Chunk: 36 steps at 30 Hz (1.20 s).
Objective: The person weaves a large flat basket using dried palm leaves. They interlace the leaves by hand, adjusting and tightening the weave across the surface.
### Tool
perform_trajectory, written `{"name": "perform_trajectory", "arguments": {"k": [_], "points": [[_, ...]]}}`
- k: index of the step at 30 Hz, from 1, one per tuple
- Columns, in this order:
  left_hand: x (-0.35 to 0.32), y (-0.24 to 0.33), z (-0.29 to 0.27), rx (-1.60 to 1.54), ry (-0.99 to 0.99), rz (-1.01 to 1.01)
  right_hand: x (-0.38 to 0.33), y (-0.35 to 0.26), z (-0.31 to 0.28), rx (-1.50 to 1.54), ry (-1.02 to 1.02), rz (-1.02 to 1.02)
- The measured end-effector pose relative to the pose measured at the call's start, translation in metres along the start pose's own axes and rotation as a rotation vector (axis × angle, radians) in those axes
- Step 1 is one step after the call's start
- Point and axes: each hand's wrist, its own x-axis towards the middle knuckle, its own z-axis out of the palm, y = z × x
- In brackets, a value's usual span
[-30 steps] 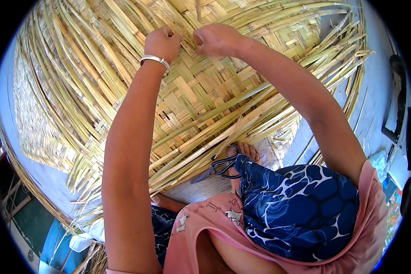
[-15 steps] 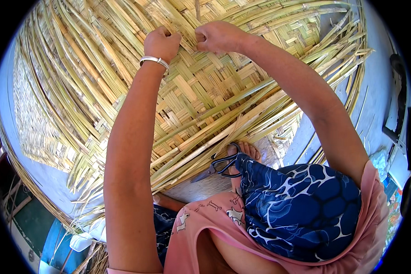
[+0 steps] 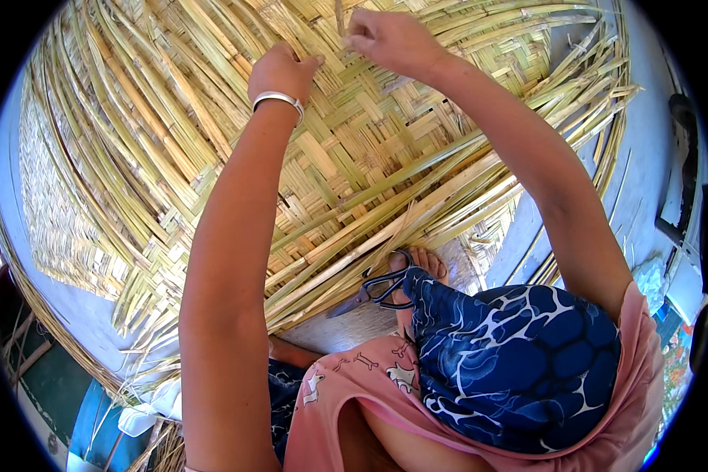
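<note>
A thin bamboo strip (image 3: 341, 20) is pinched between the thumb and fingers of the right hand (image 3: 393, 39) at the top of the view. The strip is held nearly upright in the picture, its long axis running away from the person toward the far edge of the mat (image 3: 354, 149); its upper end is cut off by the frame. The left hand (image 3: 282, 71) is pressed down on the weave just beside it, fingers curled together on the strips; whether anything is gripped under them cannot be told. A silver bangle (image 3: 277, 98) is worn on the left wrist.

The mat is spread over a pale floor (image 3: 645, 141) and fills most of the view, with loose strip ends fanned out at its left and right edges. Scissors (image 3: 374, 287) with dark handles are laid on the near edge of the mat, blades pointing left, touching a bare foot (image 3: 426, 263). A blue patterned cloth (image 3: 519, 362) is seen over the knee.
</note>
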Motion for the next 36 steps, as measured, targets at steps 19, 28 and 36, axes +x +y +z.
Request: {"name": "perform_trajectory", "arguments": {"k": [19,28,36], "points": [[-0.086,-0.023,0.05,0.279,0.312,0.299,0.022,0.011,-0.035,-0.394,-0.278,-0.202],[-0.087,-0.024,0.05,0.351,0.322,0.327,0.026,0.001,-0.028,-0.451,-0.292,-0.229],[-0.091,-0.03,0.05,0.361,0.327,0.388,0.014,-0.025,-0.014,-0.77,-0.24,-0.241]]}}
